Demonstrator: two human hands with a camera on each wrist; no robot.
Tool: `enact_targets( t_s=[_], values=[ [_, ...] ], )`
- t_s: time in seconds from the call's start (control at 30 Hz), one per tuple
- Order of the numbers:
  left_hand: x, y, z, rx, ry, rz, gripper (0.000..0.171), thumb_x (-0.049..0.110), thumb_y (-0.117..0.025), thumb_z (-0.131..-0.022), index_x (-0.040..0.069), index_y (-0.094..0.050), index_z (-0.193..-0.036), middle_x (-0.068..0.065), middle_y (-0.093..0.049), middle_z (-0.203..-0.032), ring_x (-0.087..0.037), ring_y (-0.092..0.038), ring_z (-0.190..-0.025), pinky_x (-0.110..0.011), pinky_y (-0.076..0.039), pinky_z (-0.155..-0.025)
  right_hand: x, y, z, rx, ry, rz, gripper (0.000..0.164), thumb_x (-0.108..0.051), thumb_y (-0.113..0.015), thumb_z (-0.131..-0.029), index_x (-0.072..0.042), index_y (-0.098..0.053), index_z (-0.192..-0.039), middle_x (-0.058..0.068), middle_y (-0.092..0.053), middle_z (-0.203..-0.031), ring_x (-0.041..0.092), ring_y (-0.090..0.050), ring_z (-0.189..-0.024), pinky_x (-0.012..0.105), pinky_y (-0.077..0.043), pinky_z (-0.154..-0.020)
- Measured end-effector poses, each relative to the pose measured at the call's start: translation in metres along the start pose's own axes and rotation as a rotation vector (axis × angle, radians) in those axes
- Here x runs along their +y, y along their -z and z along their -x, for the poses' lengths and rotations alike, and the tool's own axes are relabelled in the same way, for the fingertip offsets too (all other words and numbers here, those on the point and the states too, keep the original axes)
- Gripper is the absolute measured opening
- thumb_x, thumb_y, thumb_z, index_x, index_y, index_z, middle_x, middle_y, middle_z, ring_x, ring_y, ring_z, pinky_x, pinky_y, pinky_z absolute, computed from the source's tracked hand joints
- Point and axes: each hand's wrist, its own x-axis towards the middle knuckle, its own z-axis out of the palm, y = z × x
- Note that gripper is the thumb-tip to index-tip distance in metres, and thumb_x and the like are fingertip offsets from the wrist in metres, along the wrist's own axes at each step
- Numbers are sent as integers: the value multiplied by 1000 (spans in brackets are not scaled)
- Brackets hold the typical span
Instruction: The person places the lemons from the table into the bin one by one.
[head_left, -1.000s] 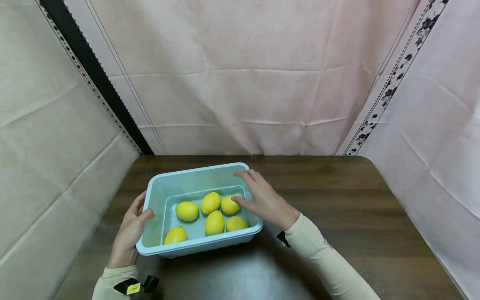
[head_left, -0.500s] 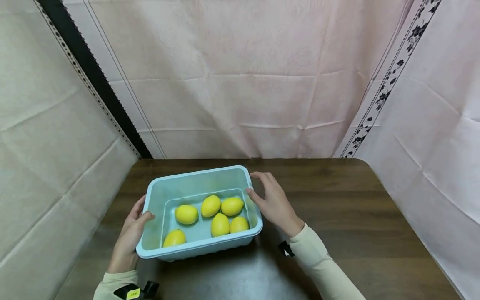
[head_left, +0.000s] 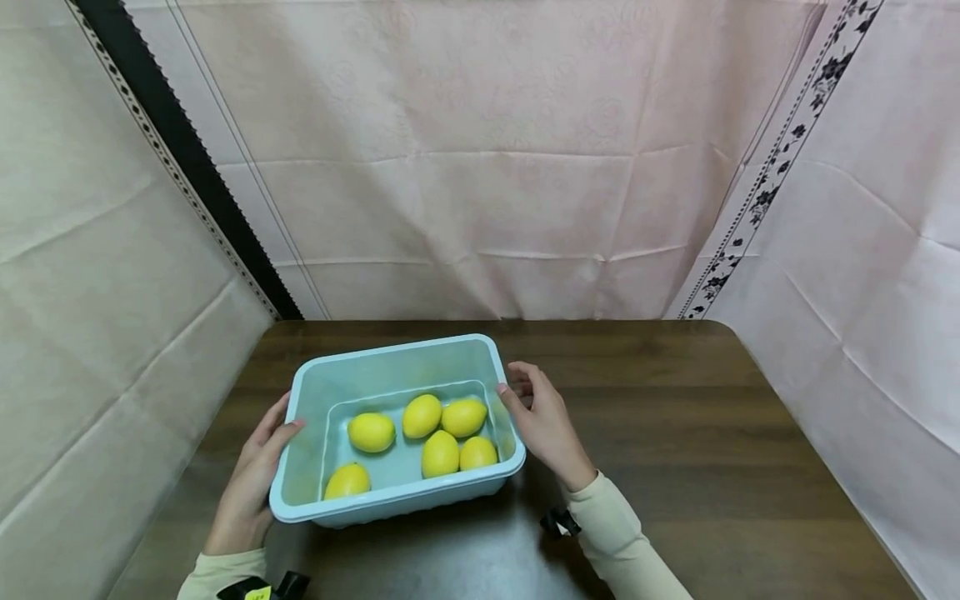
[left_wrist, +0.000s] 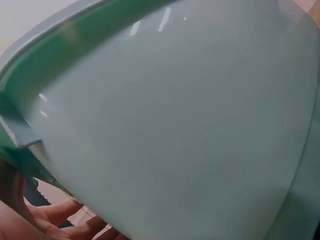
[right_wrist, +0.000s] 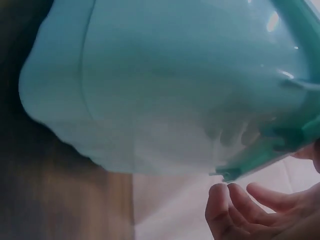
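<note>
A light blue plastic basin [head_left: 397, 500] sits left of centre in the head view, and several yellow lemons [head_left: 371, 432] lie on its floor. My left hand [head_left: 251, 479] grips its left end, thumb over the rim and fingers behind the outer wall. At the right end, the thumb of my right hand [head_left: 547, 429] is right at the rim, with the fingers loosely bent outside. The right wrist view has those fingertips [right_wrist: 218, 192] just off the rim corner, close to the wall. Both wrist views are mostly filled by the basin's outer wall [left_wrist: 175, 120].
A brown wooden table [head_left: 712, 467] spreads under the basin and out to the right. Pale cloth [head_left: 465, 200] hangs behind the table and on both sides. Each wrist wears a black strap with a small device [head_left: 558, 522].
My right hand has drawn back from over the lemons to outside the right rim, its fingers lowering. Lemons at the right have shifted slightly. My left hand keeps its grip.
</note>
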Motion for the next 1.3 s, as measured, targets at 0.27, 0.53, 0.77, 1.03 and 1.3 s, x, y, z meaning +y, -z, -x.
enact_targets(
  t_s=[0.27, 0.53, 0.77, 1.03, 1.3],
  values=[
    [-2, 1, 4, 6, -13, 10, 70, 51, -50, -109, 41, -15, -169, 1, -12, -176, -15, -34, -143, -21, -50, -94, 3, -3, 2, -59, -66, -61, 42, -24, -55, -111, -3, -55, -148, 16, -65, -134, 31, -62, -118, 53, -51, -104],
    [-4, 1, 5, -2, -21, 0, 72, 51, -52, -109, 41, -14, -169, 3, -9, -178, -14, -33, -144, -19, -50, -92, 4, -3, 5, -81, -116, -103, 45, -28, -52, -113, 2, -55, -147, 20, -64, -128, 27, -58, -108, 43, -50, -95],
    [-3, 0, 5, 7, -36, -27, 71, 50, -51, -110, 39, -14, -170, 1, -11, -177, -16, -34, -143, -20, -50, -92, 1, -4, 5, -94, -156, -152, 45, -26, -51, -113, 1, -53, -149, 24, -62, -133, 36, -58, -115, 45, -51, -99],
    [1, -5, 2, 10, -22, -109, 71, 47, -47, -112, 36, -10, -171, 1, -6, -178, -23, -26, -153, -26, -47, -102, 1, -2, 6, -90, -182, -175, 45, -24, -49, -114, 1, -51, -151, 24, -61, -136, 38, -57, -119, 48, -49, -104],
    [5, -13, -4, -10, -54, -168, 69, 44, -42, -114, 31, -6, -171, -3, -3, -178, -30, -23, -155, -56, -30, -121, 5, 6, 7, -84, -183, -193, 45, -23, -50, -113, 2, -51, -150, 25, -60, -133, 39, -57, -117, 41, -52, -98]
  ],
)
